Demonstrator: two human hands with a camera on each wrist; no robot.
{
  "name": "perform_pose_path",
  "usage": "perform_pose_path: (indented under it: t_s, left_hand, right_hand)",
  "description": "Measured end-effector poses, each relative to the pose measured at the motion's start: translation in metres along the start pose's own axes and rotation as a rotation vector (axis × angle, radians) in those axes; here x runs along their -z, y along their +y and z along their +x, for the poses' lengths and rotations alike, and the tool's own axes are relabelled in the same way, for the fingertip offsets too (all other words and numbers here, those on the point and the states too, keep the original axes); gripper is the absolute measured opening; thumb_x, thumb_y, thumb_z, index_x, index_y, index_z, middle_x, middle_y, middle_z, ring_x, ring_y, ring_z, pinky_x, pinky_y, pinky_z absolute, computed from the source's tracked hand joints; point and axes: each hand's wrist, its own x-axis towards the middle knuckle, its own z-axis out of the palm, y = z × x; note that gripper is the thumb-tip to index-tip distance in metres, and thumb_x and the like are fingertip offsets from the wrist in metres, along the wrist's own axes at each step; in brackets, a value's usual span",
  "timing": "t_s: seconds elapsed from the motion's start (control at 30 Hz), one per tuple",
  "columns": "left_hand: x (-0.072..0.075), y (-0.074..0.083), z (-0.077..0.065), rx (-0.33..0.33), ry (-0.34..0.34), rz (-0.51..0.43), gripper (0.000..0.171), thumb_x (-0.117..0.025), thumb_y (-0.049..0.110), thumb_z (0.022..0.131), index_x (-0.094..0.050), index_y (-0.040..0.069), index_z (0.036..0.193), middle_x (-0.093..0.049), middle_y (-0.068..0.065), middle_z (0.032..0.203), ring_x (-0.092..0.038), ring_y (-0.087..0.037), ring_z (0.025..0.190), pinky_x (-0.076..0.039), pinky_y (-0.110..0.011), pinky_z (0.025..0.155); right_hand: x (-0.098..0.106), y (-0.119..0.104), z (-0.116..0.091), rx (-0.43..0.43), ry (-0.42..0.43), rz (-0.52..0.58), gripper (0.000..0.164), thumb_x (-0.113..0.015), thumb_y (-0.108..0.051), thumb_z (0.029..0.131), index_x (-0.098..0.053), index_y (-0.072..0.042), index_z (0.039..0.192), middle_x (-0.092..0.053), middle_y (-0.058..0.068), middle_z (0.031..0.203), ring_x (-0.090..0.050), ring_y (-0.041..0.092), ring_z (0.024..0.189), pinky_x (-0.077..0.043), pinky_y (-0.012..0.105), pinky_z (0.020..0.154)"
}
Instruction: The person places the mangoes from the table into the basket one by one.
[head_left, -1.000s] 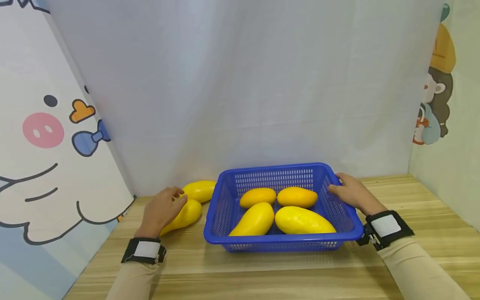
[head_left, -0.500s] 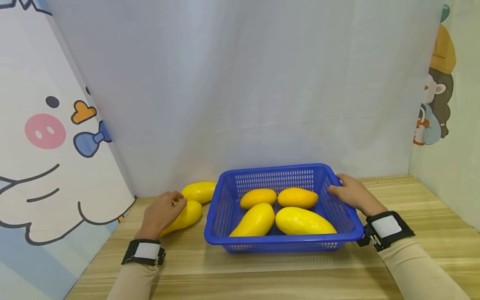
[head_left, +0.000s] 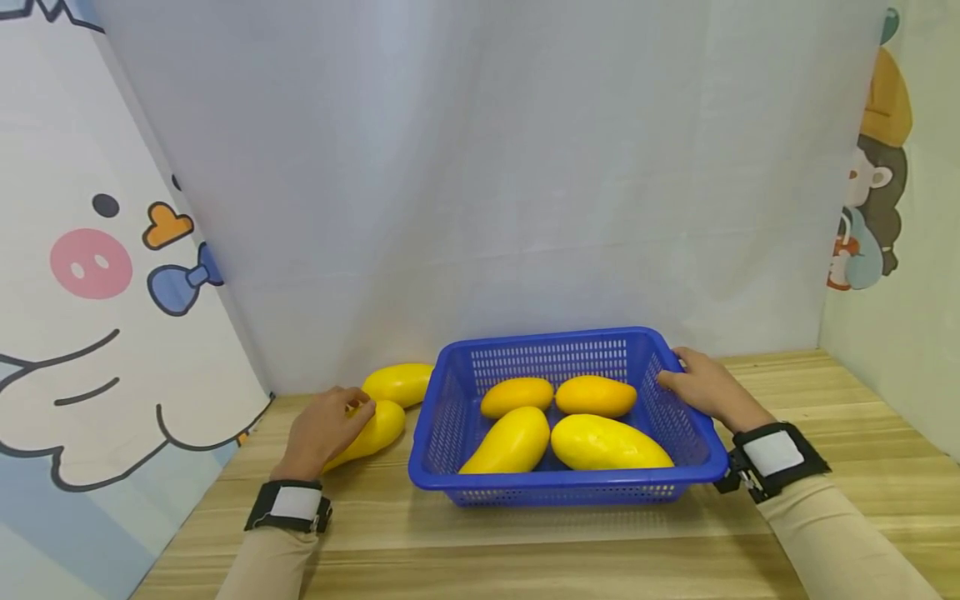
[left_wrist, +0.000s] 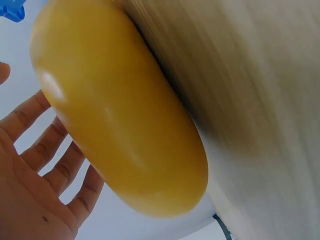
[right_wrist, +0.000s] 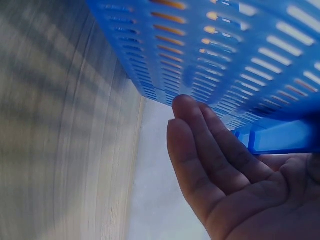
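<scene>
In the head view, a blue plastic basket stands on the wooden table with several yellow mangoes in it. My right hand holds its right rim, thumb over the edge. Below that rim, in the right wrist view, the fingers lie against the slotted wall. A mango lies left of the basket, partly hidden under my left hand. Up close in the left wrist view, fairly straight fingers reach that mango's side without wrapping round it. Behind it lies another mango, beside the basket.
A pale grey cloth hangs behind the table. At the left stands a panel with cartoon animals, and at the right a pale green wall with a cartoon figure. Bare wood shows in front of the basket.
Hardly anything differs. My left hand has shifted very slightly over the near mango; the right hand and basket keep their place.
</scene>
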Motion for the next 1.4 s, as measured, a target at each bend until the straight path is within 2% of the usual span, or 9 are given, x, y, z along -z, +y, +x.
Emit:
perform_pose_path:
  t_s: [0.17,0.33,0.53,0.7,0.83,1.0,1.13,1.4]
  left_hand:
    - [-0.001,-0.003,-0.001,-0.035,-0.001,-0.018,0.042,-0.047,0.046,0.090,-0.065,0.012,0.107,-0.062,-0.011,0.102,-0.056,-0.027,0.091,-0.046,-0.044,0.076]
    - [-0.005,-0.009,-0.003,-0.072,-0.055,-0.045,0.046,-0.051,0.046,0.089,-0.059,0.011,0.119,-0.055,-0.016,0.112,-0.049,-0.033,0.102,-0.041,-0.050,0.085]
    - [-0.009,-0.011,-0.005,-0.089,-0.074,-0.049,0.055,-0.052,0.049,0.089,-0.053,0.009,0.126,-0.047,-0.023,0.126,-0.036,-0.040,0.118,-0.033,-0.056,0.095]
    - [-0.013,-0.010,-0.005,-0.085,-0.098,-0.057,0.061,-0.053,0.051,0.087,-0.049,0.008,0.130,-0.043,-0.023,0.131,-0.034,-0.041,0.121,-0.031,-0.057,0.097]
    - [-0.015,-0.011,-0.005,-0.070,-0.150,-0.078,0.072,-0.057,0.055,0.083,-0.042,0.007,0.135,-0.040,-0.025,0.132,-0.037,-0.041,0.119,-0.033,-0.058,0.094]
    - [-0.017,-0.011,-0.006,-0.048,-0.216,-0.106,0.085,-0.064,0.058,0.074,-0.035,0.011,0.139,-0.043,-0.023,0.123,-0.047,-0.035,0.106,-0.040,-0.055,0.086]
    - [-0.018,-0.012,-0.006,-0.067,-0.229,-0.106,0.088,-0.070,0.055,0.070,-0.033,0.013,0.139,-0.046,-0.019,0.117,-0.049,-0.031,0.099,-0.042,-0.053,0.084]
    - [-0.019,-0.014,-0.006,-0.068,-0.239,-0.110,0.090,-0.070,0.054,0.071,-0.029,0.015,0.141,-0.046,-0.018,0.121,-0.050,-0.030,0.101,-0.041,-0.053,0.085]
  right_hand:
    - [0.000,0.000,0.000,0.005,0.001,0.005,0.061,-0.045,-0.028,0.093,-0.028,0.013,0.135,-0.046,0.034,0.124,-0.053,0.040,0.101,-0.047,0.049,0.080]
    - [0.000,0.000,-0.001,-0.006,0.000,0.011,0.060,-0.045,-0.028,0.093,-0.029,0.012,0.135,-0.046,0.034,0.123,-0.054,0.040,0.101,-0.047,0.050,0.080]
    - [0.000,0.000,0.000,0.003,0.003,0.000,0.061,-0.045,-0.028,0.093,-0.029,0.013,0.135,-0.046,0.034,0.123,-0.054,0.039,0.100,-0.047,0.049,0.080]
    - [0.000,0.000,0.001,0.011,0.005,-0.006,0.061,-0.045,-0.028,0.093,-0.029,0.013,0.134,-0.047,0.034,0.122,-0.055,0.037,0.097,-0.048,0.048,0.079]
    - [0.000,0.000,0.000,0.016,0.008,-0.011,0.061,-0.046,-0.028,0.093,-0.029,0.014,0.134,-0.047,0.034,0.122,-0.055,0.038,0.098,-0.047,0.049,0.080]
    - [0.000,0.000,0.000,0.016,0.006,-0.009,0.061,-0.046,-0.029,0.093,-0.029,0.014,0.134,-0.046,0.034,0.122,-0.055,0.038,0.097,-0.047,0.048,0.079]
    - [0.000,0.000,0.000,0.014,0.008,-0.004,0.061,-0.045,-0.028,0.093,-0.029,0.014,0.134,-0.047,0.034,0.122,-0.056,0.037,0.096,-0.048,0.047,0.078]
    - [0.000,0.001,0.001,0.004,0.006,0.005,0.060,-0.045,-0.027,0.093,-0.029,0.012,0.135,-0.047,0.033,0.123,-0.055,0.038,0.099,-0.048,0.047,0.079]
